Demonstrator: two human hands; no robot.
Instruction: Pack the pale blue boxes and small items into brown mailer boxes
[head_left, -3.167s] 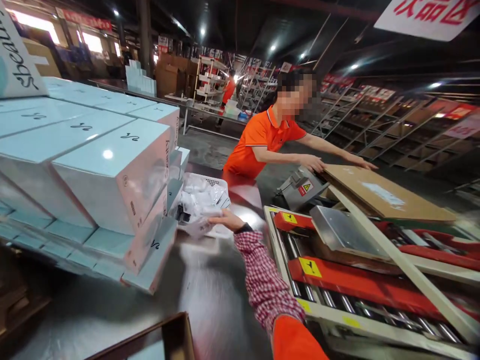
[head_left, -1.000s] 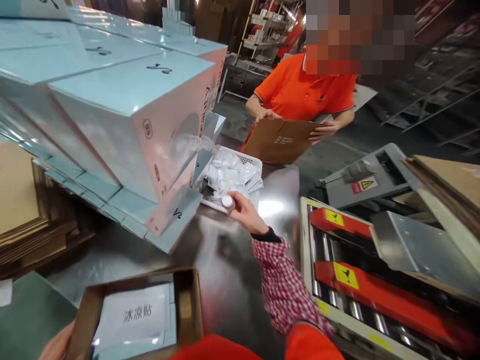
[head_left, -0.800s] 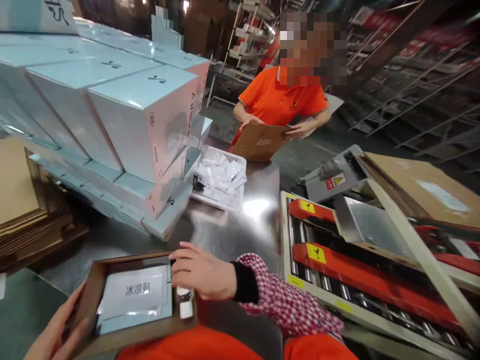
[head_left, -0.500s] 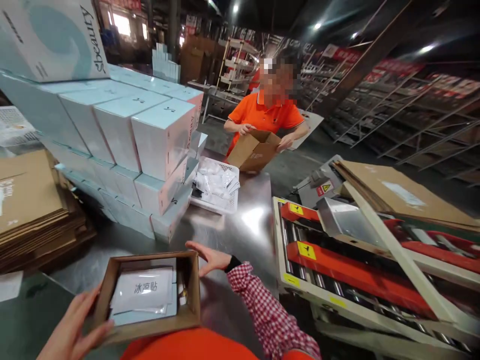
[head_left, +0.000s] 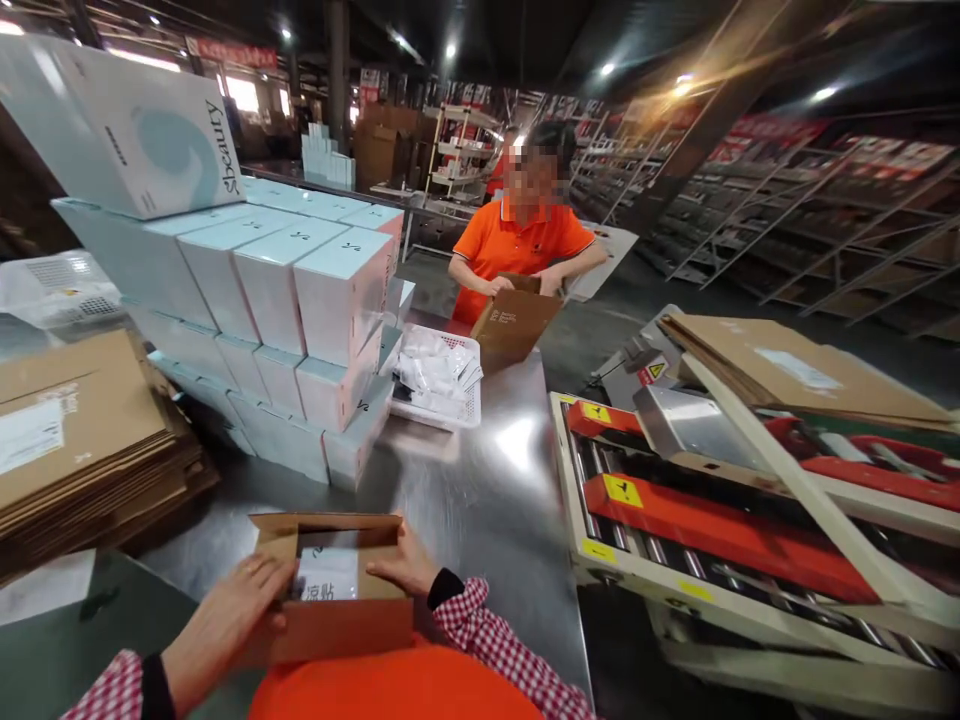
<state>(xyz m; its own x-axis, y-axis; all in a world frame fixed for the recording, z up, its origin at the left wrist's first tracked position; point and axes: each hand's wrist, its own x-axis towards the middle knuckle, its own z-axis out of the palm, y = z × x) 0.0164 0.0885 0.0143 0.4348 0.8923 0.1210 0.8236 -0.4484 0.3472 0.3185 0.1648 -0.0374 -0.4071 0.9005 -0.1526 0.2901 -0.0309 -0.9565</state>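
In front of my body is a small brown cardboard box (head_left: 345, 630) with its top flaps partly up. Inside it lies a white packet (head_left: 330, 580) with printed characters, on top of a pale item that the flaps partly hide. My left hand (head_left: 232, 610) has its fingers on the left flap, bent over the box's left end. At the right end my right hand (head_left: 409, 565) grips the flap, thumb on the inner side and the other fingers mostly hidden behind the cardboard.
Stacked pale-blue cartons (head_left: 277, 290) stand ahead to the left, beside a white basket (head_left: 471, 400) of packets on the metal table (head_left: 487, 520). Flattened cardboard (head_left: 97, 430) lies at left. A roller conveyor (head_left: 675, 540) is at right. Across the table a person (head_left: 517, 245) handles another box.
Both hands have come onto the box's end flaps, which now fold inward over the contents. The person opposite has tilted their box and put a hand at its opening.
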